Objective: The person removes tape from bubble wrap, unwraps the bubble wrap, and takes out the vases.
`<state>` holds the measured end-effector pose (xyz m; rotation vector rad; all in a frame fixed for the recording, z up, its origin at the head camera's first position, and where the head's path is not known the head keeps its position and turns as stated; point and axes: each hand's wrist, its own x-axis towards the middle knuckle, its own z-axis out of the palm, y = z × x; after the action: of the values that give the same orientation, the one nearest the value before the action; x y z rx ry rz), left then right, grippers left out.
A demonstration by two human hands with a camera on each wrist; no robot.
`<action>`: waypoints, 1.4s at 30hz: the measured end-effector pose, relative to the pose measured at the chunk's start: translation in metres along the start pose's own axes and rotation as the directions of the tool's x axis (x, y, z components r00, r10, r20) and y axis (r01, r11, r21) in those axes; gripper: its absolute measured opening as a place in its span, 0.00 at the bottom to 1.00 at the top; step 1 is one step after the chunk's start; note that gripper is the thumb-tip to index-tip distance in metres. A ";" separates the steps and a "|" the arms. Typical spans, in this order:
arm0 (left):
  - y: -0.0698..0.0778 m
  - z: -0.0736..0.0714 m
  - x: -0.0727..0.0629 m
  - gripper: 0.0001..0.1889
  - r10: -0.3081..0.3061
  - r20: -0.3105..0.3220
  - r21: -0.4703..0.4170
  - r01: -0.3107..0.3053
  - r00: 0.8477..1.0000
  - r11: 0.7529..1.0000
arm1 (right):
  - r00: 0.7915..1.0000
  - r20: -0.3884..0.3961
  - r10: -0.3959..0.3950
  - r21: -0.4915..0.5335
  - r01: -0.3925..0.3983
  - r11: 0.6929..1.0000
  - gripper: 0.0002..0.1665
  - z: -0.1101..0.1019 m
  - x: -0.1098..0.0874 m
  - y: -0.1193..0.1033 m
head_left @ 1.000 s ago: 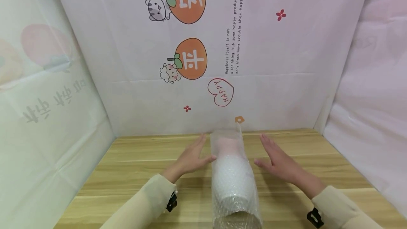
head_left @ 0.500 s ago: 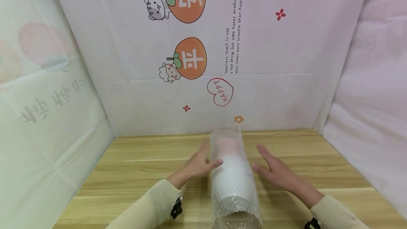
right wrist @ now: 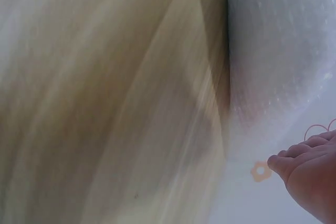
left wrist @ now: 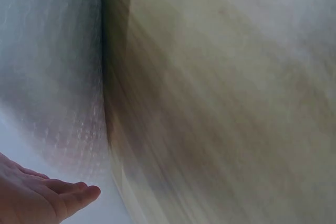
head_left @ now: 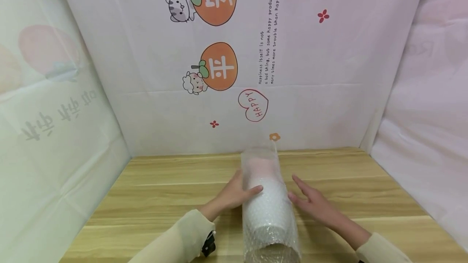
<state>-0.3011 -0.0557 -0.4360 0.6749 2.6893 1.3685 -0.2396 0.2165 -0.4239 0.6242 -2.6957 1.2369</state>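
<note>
A bundle rolled in clear bubble wrap (head_left: 270, 210) lies lengthwise on the wooden table, something white inside it and something pink toward its far end. My left hand (head_left: 234, 192) is at its left side, thumb laid over the top of the wrap and the other fingers partly hidden beside it. On the right, my right hand (head_left: 314, 204) has its fingers extended, thumb tip right at the wrap's edge. Both wrist views show the wrap's side from close up, with the left fingers (left wrist: 79, 198) and the right fingers (right wrist: 294, 161) low in the picture.
White printed cloth (head_left: 307, 104) hangs behind the wood-grain table (head_left: 164, 190), and plain-looking cloth walls (head_left: 431, 113) stand at both sides. The near end of the wrap forms an open tube toward the front.
My left hand has moved right and nearer, its thumb now over the wrap. My right hand has come down and left toward the wrap. The bundle stays in place.
</note>
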 end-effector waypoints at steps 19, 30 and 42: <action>-0.001 0.019 0.000 0.59 -0.104 -0.008 -0.200 0.101 0.995 0.975 | 0.994 0.078 0.070 0.297 -0.090 0.951 0.41 0.019 -0.006 0.003; 0.000 0.022 0.002 0.58 -0.116 -0.027 -0.235 0.107 0.993 0.966 | 0.996 0.062 0.069 0.463 -0.090 0.882 0.40 0.029 -0.004 0.000; 0.001 0.025 0.003 0.55 -0.103 -0.049 -0.234 0.089 0.993 0.968 | 0.998 0.064 -0.015 0.499 -0.019 0.867 0.40 0.027 -0.003 0.003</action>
<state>-0.2981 -0.0353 -0.4498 0.4827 2.5099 1.6664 -0.2364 0.1988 -0.4450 0.7209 -2.4152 1.9725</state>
